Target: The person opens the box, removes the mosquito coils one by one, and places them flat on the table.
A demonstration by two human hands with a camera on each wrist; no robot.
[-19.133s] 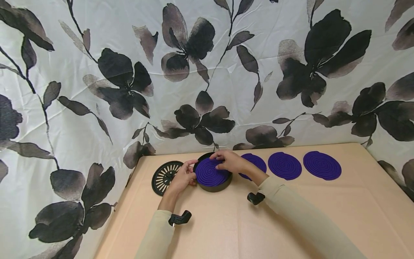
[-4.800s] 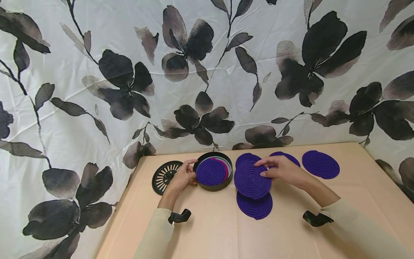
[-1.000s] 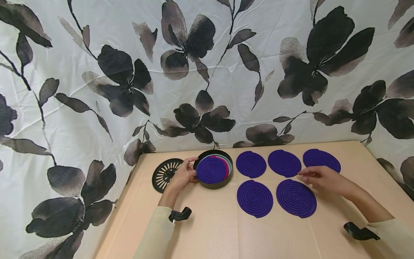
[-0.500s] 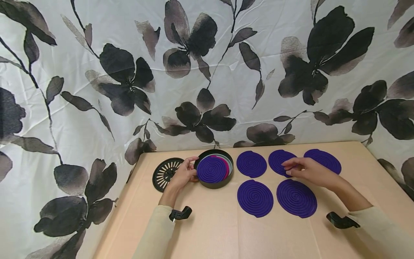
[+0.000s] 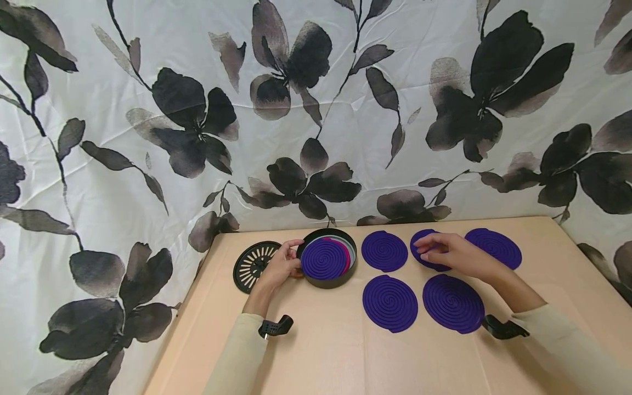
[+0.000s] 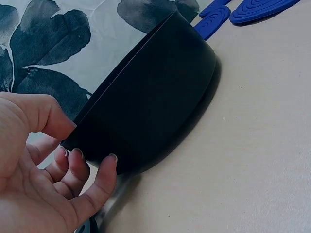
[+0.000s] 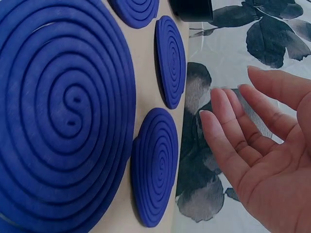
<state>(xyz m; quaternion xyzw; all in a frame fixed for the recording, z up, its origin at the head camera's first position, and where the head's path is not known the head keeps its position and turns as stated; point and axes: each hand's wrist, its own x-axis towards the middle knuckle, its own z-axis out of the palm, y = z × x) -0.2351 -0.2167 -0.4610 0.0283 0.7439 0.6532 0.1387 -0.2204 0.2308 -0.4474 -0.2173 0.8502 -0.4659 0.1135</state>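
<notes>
My left hand (image 5: 279, 267) grips the near left wall of a round black coaster holder (image 5: 327, 284), fingers at its rim in the left wrist view. Inside it lies a purple spiral coaster (image 5: 323, 259), with pink and pale discs showing under its right edge. My right hand (image 5: 459, 255) hovers with nothing in it, fingers gently bent, overlapping the middle coaster (image 5: 418, 238) of the back row. In the right wrist view its fingers (image 7: 228, 141) stand apart from the coasters. Flanking that middle coaster are a left coaster (image 5: 384, 251) and a right coaster (image 5: 495, 247).
Two more purple coasters make a front row, a left one (image 5: 390, 303) and a right one (image 5: 453, 303). A black slotted disc (image 5: 244, 267) lies left of the holder, partly behind my left hand. A floral cloth (image 5: 345, 137) hangs behind the table (image 5: 336, 351).
Two coasters have come out of the holder into a front row; my right hand carried one earlier. Since releasing it, that hand has moved left over the back row. The left hand stays put.
</notes>
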